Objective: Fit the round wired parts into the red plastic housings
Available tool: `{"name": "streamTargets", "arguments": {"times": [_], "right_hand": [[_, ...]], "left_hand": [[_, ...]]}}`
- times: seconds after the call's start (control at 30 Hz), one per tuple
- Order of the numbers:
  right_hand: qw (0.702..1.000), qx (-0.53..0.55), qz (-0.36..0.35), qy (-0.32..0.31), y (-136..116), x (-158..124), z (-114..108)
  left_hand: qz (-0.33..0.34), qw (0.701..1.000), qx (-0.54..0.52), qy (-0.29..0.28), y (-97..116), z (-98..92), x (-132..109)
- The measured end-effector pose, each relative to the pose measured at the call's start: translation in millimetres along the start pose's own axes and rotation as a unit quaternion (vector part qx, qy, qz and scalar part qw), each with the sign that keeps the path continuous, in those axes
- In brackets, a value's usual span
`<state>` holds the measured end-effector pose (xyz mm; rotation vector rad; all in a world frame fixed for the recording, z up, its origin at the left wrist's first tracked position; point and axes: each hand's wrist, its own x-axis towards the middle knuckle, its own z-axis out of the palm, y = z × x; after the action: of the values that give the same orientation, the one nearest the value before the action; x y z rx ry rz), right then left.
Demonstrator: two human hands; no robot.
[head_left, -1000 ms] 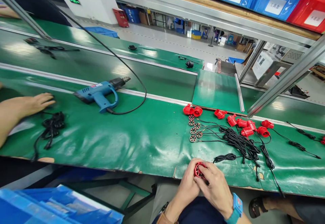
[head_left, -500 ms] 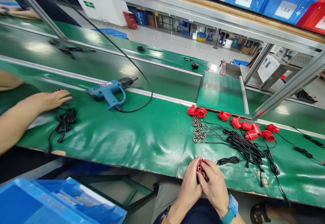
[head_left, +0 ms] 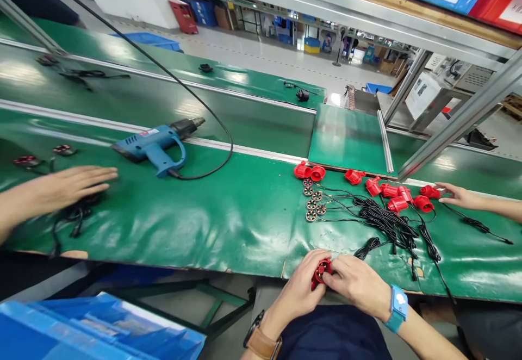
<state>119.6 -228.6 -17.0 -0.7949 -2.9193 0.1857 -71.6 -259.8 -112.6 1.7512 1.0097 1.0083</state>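
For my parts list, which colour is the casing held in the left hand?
The casing is red; the head view shows it best.

My left hand [head_left: 304, 279]: cupped, fingers curled in a grip, left wrist [head_left: 274, 316] angled up and inward. My right hand [head_left: 359, 279]: just beside it, back up, fingers bent, right thumb [head_left: 336, 284] pointing at the left. Right forearm [head_left: 430, 335] slants in from lower right. Both hands ahead of my lap [head_left: 338, 333].

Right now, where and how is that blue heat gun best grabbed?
Probably by the handle of the blue heat gun, coming from the green bench's near side: it lies on its side, handle angled that way, nozzle pointing right.
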Motion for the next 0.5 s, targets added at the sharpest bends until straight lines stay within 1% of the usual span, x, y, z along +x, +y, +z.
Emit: {"name": "streamTargets", "arguments": {"times": [0.07, 0.17, 0.23, 0.33, 0.43, 0.5], "right_hand": [[1.0, -0.017, -0.007, -0.024, -1, 4, -2], [0.999, 0.029, 0.029, -0.032, -2, 5, -3], [0.992, 0.093, 0.081, -0.013, -2, 4, -2], [0.972, 0.177, 0.153, 0.033, -2, 4, 1], [0.962, 0.195, 0.18, 0.061, -5, 6, 5], [0.968, 0.175, 0.174, 0.053, -8, 7, 6]], "left_hand": [[0.005, 1.0, -0.001, -0.006, 5, -0.5, 2], [-0.001, 1.0, 0.003, -0.006, 15, -0.9, 6], [-0.008, 1.0, 0.005, 0.003, 19, -0.6, 8], [-0.005, 1.0, 0.0, 0.021, 21, 1.2, 10], [-0.002, 0.999, -0.006, 0.035, 18, 5.3, 12], [-0.007, 0.999, -0.006, 0.052, 17, 9.4, 13]]}}
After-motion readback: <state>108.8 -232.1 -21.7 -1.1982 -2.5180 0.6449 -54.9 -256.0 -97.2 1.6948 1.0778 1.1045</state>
